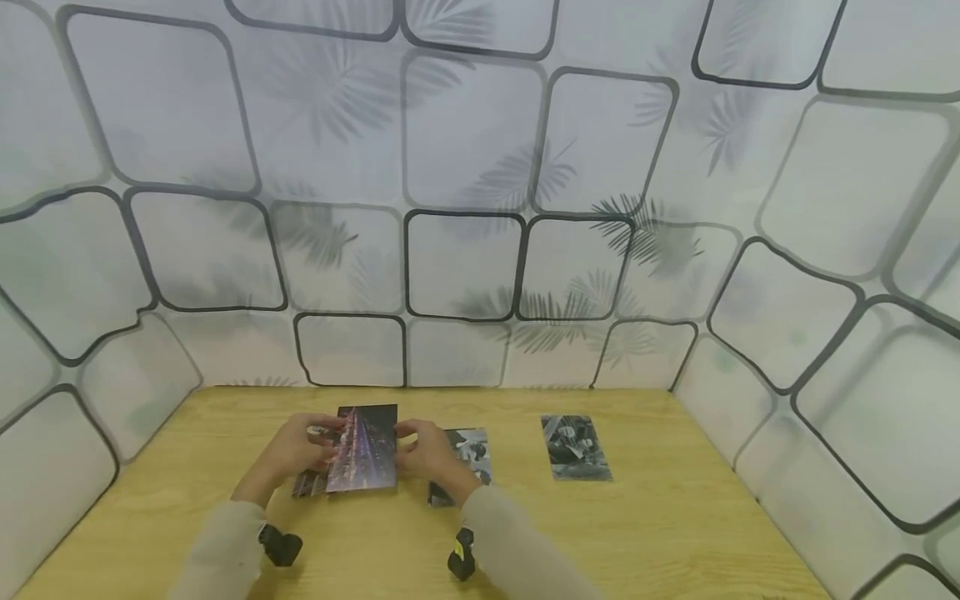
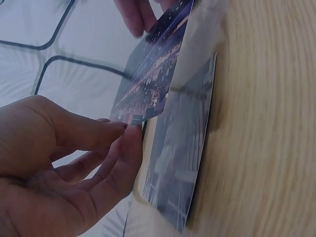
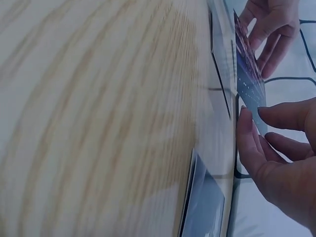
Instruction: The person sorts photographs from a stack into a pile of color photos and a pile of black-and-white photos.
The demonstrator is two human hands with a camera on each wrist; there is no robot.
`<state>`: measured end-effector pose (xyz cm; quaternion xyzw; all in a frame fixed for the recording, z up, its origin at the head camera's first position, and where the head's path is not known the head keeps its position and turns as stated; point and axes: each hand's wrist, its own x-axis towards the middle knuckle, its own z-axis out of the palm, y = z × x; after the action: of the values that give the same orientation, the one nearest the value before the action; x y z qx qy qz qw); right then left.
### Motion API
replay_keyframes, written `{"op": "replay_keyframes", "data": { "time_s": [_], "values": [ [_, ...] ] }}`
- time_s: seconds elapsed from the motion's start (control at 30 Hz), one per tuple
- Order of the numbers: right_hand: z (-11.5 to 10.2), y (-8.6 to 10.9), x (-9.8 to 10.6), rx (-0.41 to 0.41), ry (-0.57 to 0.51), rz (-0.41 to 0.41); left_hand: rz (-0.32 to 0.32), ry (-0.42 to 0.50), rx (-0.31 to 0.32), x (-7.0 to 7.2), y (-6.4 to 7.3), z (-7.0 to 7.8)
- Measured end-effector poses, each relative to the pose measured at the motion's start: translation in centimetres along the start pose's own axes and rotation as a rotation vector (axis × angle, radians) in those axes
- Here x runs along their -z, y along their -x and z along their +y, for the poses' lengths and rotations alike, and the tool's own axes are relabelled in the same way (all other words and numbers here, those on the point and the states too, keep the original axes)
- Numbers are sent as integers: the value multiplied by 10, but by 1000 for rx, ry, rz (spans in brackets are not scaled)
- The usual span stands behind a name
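Left hand point(image 1: 300, 446) and right hand point(image 1: 429, 450) are pinching opposite edges of a night-cityscape photo print point(image 1: 367, 454), probably balancing the thin sheet; it's hovering above the wood-grain tabletop point(image 1: 645, 533), partly overlapping another photo point(image 1: 308, 484).

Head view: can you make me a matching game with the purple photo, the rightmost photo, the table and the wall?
1. Purple photo
2. Rightmost photo
3. Table
4. Wall

A. yellow, wood-grained
B. grey, lying flat
C. pale, with dark outlines
D. held by left hand and right hand

Pairs: 1-D, 2-B, 3-A, 4-C
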<state>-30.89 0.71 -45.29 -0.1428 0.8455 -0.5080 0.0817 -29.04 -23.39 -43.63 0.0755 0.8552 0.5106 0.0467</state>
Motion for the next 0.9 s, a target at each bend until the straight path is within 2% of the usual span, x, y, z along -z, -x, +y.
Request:
{"op": "replay_keyframes", "data": {
  "time_s": [0.27, 0.63, 0.9],
  "values": [
    [-5, -2, -14, -8, -17, -18, -7, -4, 27, 12, 0, -10],
    [-14, -14, -31, 32, 66, -20, 22, -94, 40, 26, -3, -17],
    [-18, -13, -40, 35, 162, -65, 31, -124, 55, 29, 1, -24]
  ]
}}
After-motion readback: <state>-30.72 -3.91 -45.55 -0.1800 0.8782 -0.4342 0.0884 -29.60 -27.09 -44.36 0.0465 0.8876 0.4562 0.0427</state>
